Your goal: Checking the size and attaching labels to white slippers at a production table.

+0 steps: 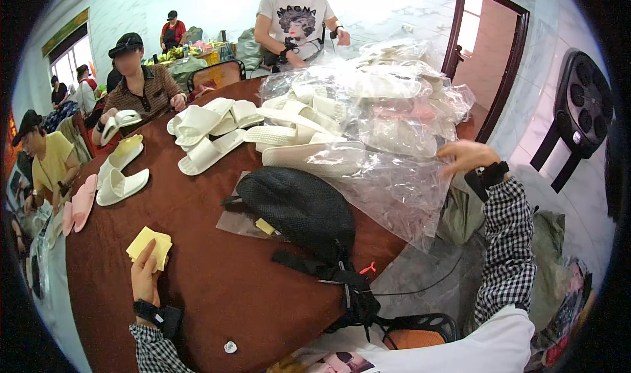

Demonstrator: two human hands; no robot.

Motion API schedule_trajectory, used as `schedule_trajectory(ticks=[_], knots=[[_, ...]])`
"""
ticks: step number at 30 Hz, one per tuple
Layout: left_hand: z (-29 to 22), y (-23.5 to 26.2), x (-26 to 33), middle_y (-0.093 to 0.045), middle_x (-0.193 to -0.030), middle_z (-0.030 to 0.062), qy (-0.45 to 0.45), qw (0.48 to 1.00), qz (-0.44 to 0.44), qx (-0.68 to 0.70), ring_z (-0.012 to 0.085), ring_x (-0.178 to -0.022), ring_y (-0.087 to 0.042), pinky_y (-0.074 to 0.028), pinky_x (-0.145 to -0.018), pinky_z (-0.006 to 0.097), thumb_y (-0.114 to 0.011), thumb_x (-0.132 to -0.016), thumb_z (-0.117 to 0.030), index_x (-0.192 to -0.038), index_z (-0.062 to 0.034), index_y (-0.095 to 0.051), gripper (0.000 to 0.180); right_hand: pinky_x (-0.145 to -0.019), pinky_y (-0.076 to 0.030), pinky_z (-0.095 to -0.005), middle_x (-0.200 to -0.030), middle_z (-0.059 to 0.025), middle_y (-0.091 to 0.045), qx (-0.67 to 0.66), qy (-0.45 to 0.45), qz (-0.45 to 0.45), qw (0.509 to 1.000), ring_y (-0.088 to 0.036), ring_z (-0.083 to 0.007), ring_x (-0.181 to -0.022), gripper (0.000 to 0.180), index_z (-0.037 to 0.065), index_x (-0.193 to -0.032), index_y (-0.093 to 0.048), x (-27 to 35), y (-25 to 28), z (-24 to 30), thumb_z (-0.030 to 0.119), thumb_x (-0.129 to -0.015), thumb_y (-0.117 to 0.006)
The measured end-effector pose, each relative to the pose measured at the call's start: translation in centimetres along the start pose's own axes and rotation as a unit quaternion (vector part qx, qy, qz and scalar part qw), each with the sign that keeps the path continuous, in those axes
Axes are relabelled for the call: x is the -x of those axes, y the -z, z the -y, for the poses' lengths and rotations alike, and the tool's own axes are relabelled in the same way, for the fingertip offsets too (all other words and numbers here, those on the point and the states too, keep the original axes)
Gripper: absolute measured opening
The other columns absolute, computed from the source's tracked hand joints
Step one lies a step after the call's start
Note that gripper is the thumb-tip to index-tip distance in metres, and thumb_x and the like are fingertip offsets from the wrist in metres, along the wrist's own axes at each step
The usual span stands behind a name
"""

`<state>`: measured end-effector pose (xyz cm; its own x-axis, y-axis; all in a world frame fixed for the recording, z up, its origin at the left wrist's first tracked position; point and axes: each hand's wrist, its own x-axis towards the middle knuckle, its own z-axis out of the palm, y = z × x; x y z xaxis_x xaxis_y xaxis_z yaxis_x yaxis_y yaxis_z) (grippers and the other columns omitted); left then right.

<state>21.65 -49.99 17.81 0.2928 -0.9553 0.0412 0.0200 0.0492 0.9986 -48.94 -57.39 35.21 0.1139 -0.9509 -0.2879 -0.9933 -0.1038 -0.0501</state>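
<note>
Nearest the camera, the left hand [144, 274] presses its fingers together onto a small stack of pale yellow paper squares [150, 246], which lies flat on the round dark-brown wooden table [217, 287], left of the black mesh bag [296, 209] at the table's middle. Right of that bag, the right hand [468, 156] reaches out with fingers spread and curled down onto the heap of clear crinkled plastic bags [394, 189]; whether it pinches a sheet I cannot tell.

Beyond the black bag, many white foam slippers [210, 133] lie loose and unbagged, while others behind them already sit inside clear bags [394, 103], so the packing looks partly done. One more yellow square [265, 226] rests on a clear sheet just left of the bag. Other people sit at the table's far-left rim handling slippers.
</note>
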Motion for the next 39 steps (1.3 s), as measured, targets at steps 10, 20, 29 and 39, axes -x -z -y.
schedule_trajectory(ticks=[10, 20, 29, 39], knots=[[-0.5, 0.1, 0.4, -0.058, -0.124, 0.0059, 0.004, 1.0, -0.012, 0.007, 0.0119, -0.102, -0.059, -0.048, -0.088, 0.024, -0.049, -0.095, -0.006, -0.132, -0.0019, -0.053, 0.038, -0.113, -0.02, -0.048, -0.148, -0.0241, -0.029, 0.01, 0.162, -0.215, 0.963, -0.023, -0.0411, -0.138, 0.078, 0.005, -0.14, -0.04, -6.2, -9.3, 4.9, 0.053, -0.083, -0.064], [-0.6, -0.4, 0.2, -0.057, -0.127, 0.0058, 0.016, 1.0, -0.005, -0.01, 0.0126, -0.107, -0.057, -0.046, -0.092, 0.026, -0.047, -0.095, -0.008, -0.133, -0.0023, -0.053, 0.039, -0.115, -0.02, -0.0421, -0.151, -0.0199, -0.027, -0.058, 0.103, -0.043, 0.992, -0.021, -0.0351, -0.141, 0.081, 0.005, -0.144, -0.035, -13.7, -9.3, 1.0, 0.053, -0.083, -0.059], [-1.1, -0.5, 0.8, -0.057, -0.125, 0.0074, 0.019, 0.999, -0.014, -0.023, 0.0137, -0.107, -0.057, -0.046, -0.092, 0.026, -0.046, -0.095, -0.008, -0.133, -0.0008, -0.052, 0.04, -0.098, -0.043, -0.0382, -0.124, -0.018, -0.061, -0.126, 0.103, -0.05, 0.985, -0.056, -0.0305, -0.115, 0.054, 0.008, -0.127, -0.058, -10.9, -4.0, 3.2, 0.042, -0.085, -0.059], [-0.6, 0.5, 0.6, -0.056, -0.127, 0.0094, 0.01, 1.0, -0.01, -0.002, 0.0151, -0.106, -0.059, -0.048, -0.092, 0.027, -0.045, -0.094, -0.005, -0.133, 0.001, -0.052, 0.04, -0.071, -0.049, -0.0329, -0.086, -0.0126, -0.069, -0.205, 0.276, -0.341, 0.875, -0.064, -0.0202, -0.08, 0.028, 0.002, -0.097, -0.068, -8.7, 4.9, 17.0, 0.027, -0.091, -0.057]])
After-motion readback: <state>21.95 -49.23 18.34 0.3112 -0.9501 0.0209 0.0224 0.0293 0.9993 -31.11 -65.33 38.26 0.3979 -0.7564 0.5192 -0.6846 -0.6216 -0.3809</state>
